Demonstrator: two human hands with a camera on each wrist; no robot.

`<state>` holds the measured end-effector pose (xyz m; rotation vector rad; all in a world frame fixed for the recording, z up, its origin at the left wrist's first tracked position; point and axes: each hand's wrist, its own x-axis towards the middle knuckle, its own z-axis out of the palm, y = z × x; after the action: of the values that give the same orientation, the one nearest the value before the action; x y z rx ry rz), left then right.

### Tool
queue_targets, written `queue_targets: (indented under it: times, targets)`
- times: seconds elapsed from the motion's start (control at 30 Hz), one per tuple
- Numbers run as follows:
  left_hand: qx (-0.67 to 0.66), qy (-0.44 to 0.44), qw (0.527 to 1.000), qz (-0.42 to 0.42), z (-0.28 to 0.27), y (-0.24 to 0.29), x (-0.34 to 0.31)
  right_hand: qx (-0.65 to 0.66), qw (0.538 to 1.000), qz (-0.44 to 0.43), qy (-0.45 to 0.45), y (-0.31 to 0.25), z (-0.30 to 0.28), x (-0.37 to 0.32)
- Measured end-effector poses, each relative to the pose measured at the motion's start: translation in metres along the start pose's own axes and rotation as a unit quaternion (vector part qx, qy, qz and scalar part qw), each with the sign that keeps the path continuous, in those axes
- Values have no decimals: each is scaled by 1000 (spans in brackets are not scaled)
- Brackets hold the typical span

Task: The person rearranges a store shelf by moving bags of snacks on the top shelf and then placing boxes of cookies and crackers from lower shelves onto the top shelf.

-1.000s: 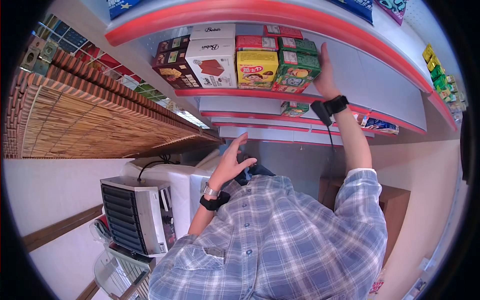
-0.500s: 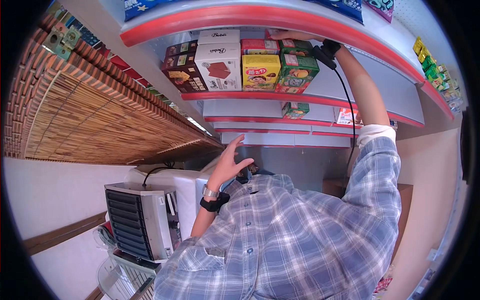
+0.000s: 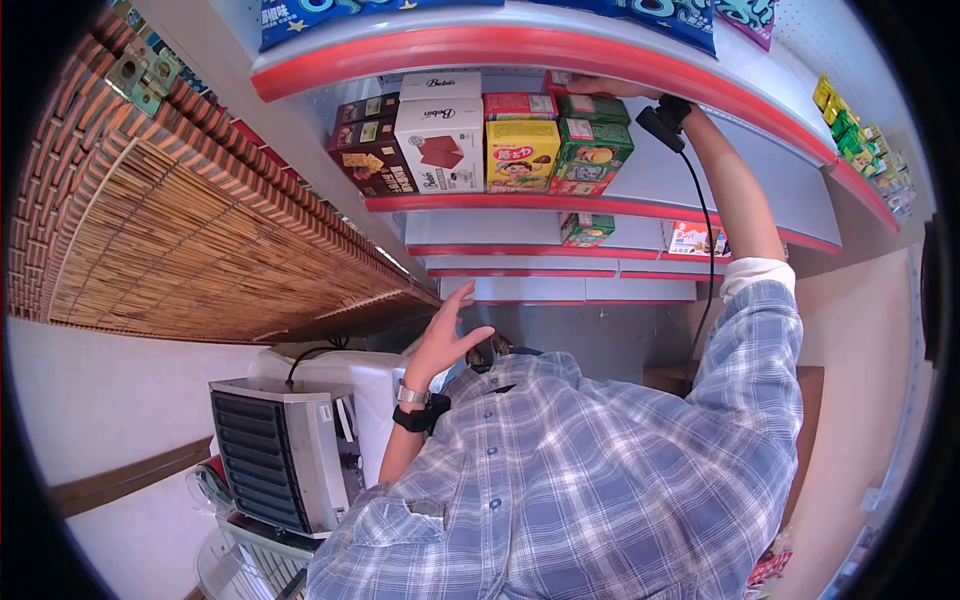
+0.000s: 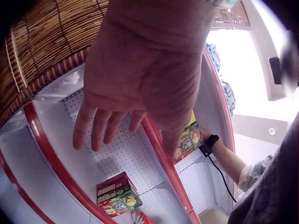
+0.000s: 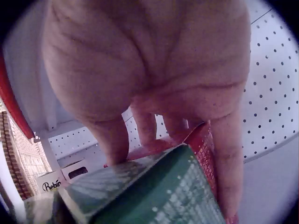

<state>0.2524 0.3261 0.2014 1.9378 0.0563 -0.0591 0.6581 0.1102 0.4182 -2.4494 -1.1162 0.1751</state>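
My right hand (image 3: 608, 87) reaches under the upper shelf to the back of the row of boxes. In the right wrist view its thumb and fingers (image 5: 227, 163) spread round a red box (image 5: 202, 144), which stands behind a green box (image 5: 168, 196). The green boxes (image 3: 595, 155) stand beside a yellow box (image 3: 522, 155) with a red box (image 3: 520, 106) behind it. White "Bebin" boxes (image 3: 440, 150) and dark brown boxes (image 3: 370, 160) are farther left. My left hand (image 3: 445, 335) hangs in the air before the lower shelves, fingers extended, holding nothing.
The red-edged upper shelf (image 3: 520, 48) carries blue snack bags (image 3: 360, 18) just above my right hand. A small green box (image 3: 587, 229) and a white-and-orange box (image 3: 692, 238) sit one shelf below. On the left are a bamboo blind (image 3: 200, 250) and a metal appliance (image 3: 280, 450).
My right hand has moved from the right side of the green boxes, up and back over them to the red box at the rear. My left hand stays nearly in place.
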Motion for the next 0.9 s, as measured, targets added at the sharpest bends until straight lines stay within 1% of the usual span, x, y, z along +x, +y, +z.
queue_targets:
  times: [0.2, 0.37, 0.63, 0.77, 0.9]
  targets:
    - [-8, -7, 1000, -4, -2, -1, 0, -9, 1000, 8, 1, -2, -5, -5]
    - [-11, -2, 1000, -19, -7, -4, -5, -15, 1000, 16, -5, -10, -5, -9]
    - [-11, 6, 1000, -19, -15, -10, -8, -31, 999, 20, -3, -14, -5, -10]
    - [-16, 6, 1000, -13, -17, -17, -8, -43, 999, 21, 7, -16, -7, -12]
    - [-24, -17, 999, -18, -17, -17, -5, -63, 997, 17, 32, -20, -1, -19]
